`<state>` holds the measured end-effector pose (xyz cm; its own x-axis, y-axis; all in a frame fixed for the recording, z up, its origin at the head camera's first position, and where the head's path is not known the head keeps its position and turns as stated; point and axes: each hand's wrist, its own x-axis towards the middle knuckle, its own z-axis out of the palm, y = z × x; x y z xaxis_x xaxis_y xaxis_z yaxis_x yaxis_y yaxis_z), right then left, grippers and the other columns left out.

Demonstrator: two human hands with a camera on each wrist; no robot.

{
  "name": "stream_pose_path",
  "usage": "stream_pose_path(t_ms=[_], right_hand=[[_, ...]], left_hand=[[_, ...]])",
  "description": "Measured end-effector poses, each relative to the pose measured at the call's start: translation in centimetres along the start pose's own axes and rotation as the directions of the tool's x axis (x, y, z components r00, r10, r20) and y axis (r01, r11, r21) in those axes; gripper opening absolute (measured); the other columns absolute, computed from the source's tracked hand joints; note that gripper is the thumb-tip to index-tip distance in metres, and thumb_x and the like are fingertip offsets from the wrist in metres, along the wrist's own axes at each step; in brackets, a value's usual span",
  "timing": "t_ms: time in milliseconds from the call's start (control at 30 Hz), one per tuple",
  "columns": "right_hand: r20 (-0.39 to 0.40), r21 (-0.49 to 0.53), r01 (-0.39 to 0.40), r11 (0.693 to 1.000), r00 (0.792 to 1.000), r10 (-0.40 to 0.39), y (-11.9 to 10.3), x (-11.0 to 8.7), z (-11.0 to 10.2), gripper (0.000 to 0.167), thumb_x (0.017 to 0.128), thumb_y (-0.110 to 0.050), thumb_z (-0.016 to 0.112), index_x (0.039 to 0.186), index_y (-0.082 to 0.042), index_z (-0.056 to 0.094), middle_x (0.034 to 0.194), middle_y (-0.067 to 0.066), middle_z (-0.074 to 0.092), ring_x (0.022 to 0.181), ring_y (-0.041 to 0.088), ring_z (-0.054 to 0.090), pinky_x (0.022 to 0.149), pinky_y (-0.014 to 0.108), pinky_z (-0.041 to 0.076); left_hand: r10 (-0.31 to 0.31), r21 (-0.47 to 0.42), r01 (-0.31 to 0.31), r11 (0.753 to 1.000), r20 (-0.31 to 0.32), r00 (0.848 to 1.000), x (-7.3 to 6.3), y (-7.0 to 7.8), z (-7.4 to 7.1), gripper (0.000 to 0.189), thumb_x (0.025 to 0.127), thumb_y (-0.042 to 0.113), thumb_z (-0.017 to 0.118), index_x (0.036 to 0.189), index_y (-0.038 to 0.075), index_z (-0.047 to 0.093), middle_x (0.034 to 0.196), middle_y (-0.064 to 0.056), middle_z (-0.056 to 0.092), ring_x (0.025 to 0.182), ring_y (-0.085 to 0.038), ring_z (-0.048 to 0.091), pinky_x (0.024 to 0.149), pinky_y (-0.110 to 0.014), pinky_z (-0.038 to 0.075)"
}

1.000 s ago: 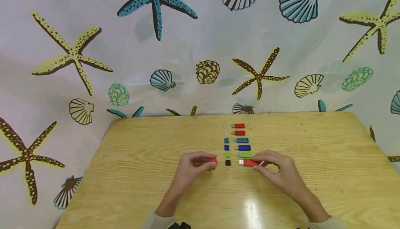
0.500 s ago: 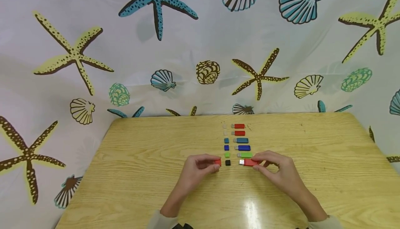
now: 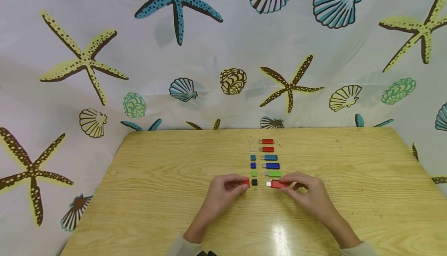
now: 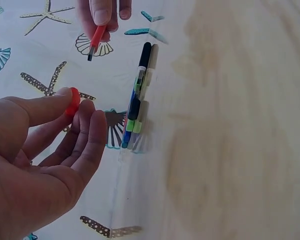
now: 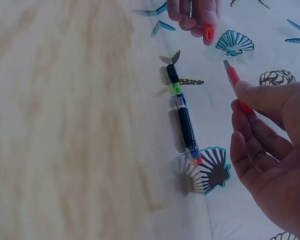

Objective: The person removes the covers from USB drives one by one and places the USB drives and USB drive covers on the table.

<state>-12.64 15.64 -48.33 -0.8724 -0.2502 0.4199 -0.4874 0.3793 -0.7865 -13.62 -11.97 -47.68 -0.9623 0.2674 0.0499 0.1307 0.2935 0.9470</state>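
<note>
My left hand [image 3: 223,192] pinches a small red cap [image 4: 73,102] between thumb and fingers, a little above the table. In the head view that cap is just left of a black cap [image 3: 254,182] lying on the wood. My right hand [image 3: 309,192] holds a red USB stick [image 3: 277,184] by its rear end, its metal plug pointing left toward the red cap. The two red pieces are apart, with their ends facing each other. Beneath the red stick lies a black USB stick [image 5: 186,128], mostly hidden from above but plain in the right wrist view.
Beyond the hands, several USB sticks form a column: green [image 3: 275,174], dark blue [image 3: 274,166], lighter blue [image 3: 271,157] and red [image 3: 267,149]. Caps sit left of them, including a green cap [image 3: 253,173] and a blue cap [image 3: 253,165]. A patterned cloth [image 3: 209,54] hangs behind the wooden table [image 3: 157,163].
The left hand has moved right with the red cap, closer to the USB stick. The right hand has shifted slightly left and nearer, still holding the red USB stick.
</note>
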Motion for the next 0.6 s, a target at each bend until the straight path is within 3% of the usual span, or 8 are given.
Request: stream_pose_path(t_ms=[300,433,600], right_hand=[[0.033,0.02,-0.121,0.992,0.992,0.121,0.48,-0.41,0.38,0.019,0.086,-0.003,0.082,0.103,-0.013,0.08,0.104,0.001,0.076,0.086,0.014,0.07,0.07,0.029,0.06],[0.069,-0.016,-0.195,0.981,0.978,0.196,0.57,-0.63,0.54,0.019,0.086,-0.006,0.084,0.102,-0.016,0.081,0.103,-0.002,0.076,0.084,0.012,0.069,0.071,0.027,0.059],[0.09,-0.066,-0.221,0.973,0.97,0.226,0.41,-0.57,0.33,0.017,0.086,-0.008,0.084,0.101,-0.016,0.081,0.101,-0.004,0.076,0.082,0.01,0.068,0.071,0.027,0.058]], left_hand=[[-0.025,0.016,0.025,1.0,0.019,1.0,0.19,-0.27,0.58,0.018,0.091,0.011,0.079,0.106,0.001,0.08,0.097,-0.006,0.077,0.084,-0.024,0.074,0.07,-0.025,0.059],[-0.05,0.029,0.05,0.998,0.027,0.998,0.15,-0.41,0.73,0.017,0.09,0.012,0.081,0.104,0.003,0.08,0.097,-0.004,0.078,0.084,-0.02,0.073,0.071,-0.023,0.058],[-0.042,0.085,0.037,0.996,0.051,0.998,0.42,-0.41,0.85,0.014,0.089,0.014,0.082,0.101,0.006,0.081,0.095,-0.001,0.077,0.082,-0.013,0.071,0.072,-0.022,0.057]])
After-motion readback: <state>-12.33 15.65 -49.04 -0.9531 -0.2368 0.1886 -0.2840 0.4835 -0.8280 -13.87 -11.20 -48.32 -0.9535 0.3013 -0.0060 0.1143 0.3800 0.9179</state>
